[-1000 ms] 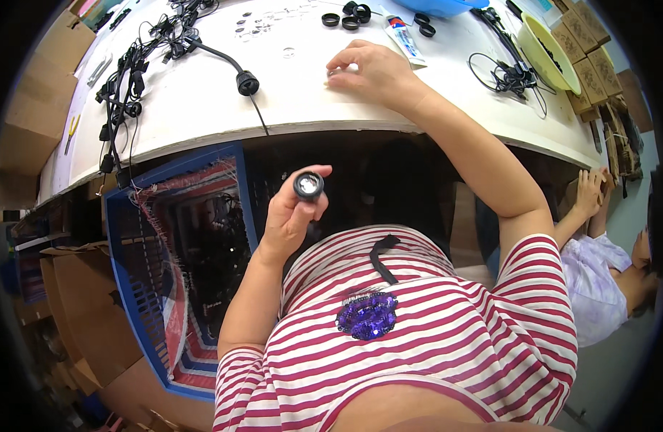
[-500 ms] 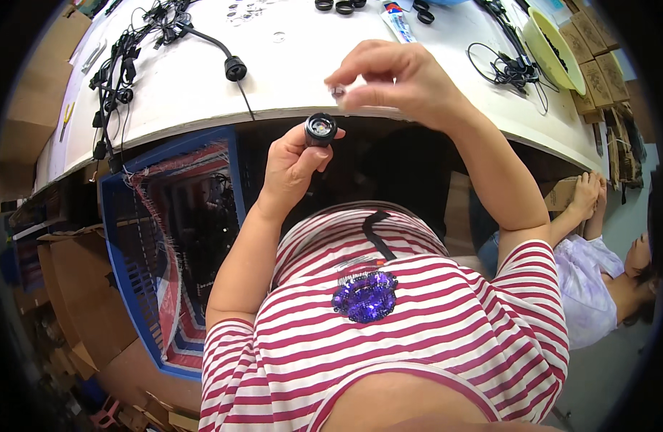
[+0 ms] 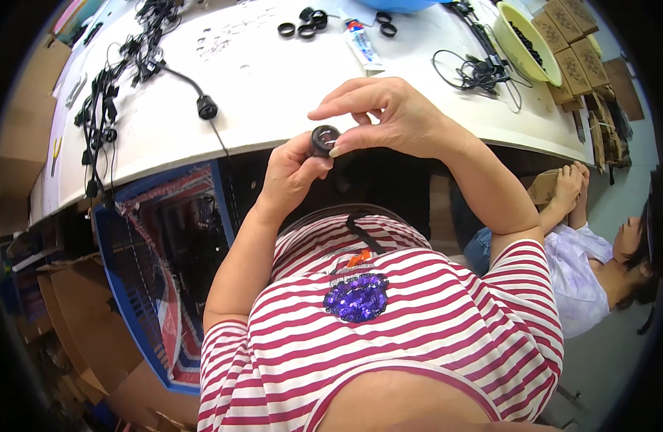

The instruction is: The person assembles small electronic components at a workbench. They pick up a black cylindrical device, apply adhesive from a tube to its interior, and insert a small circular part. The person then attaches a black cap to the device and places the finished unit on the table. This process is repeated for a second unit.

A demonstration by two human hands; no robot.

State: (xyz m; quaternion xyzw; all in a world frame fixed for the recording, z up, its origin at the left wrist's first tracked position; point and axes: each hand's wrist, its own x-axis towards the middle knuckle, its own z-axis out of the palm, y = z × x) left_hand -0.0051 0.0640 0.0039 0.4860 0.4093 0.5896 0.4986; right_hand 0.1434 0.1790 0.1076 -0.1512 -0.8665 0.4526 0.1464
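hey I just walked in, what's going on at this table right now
A person in a striped shirt holds a small black round fitting in the left hand, near the front edge of the white table. The right hand has its thumb tip at the fitting's open end, index finger held apart. Farther back lie black rings and a white tube, with tangled black cables to the left.

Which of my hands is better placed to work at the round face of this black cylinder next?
Probably the right hand: its thumb is at the rim of the black cylinder, with the index finger raised off it. The left hand is busy gripping the cylinder.
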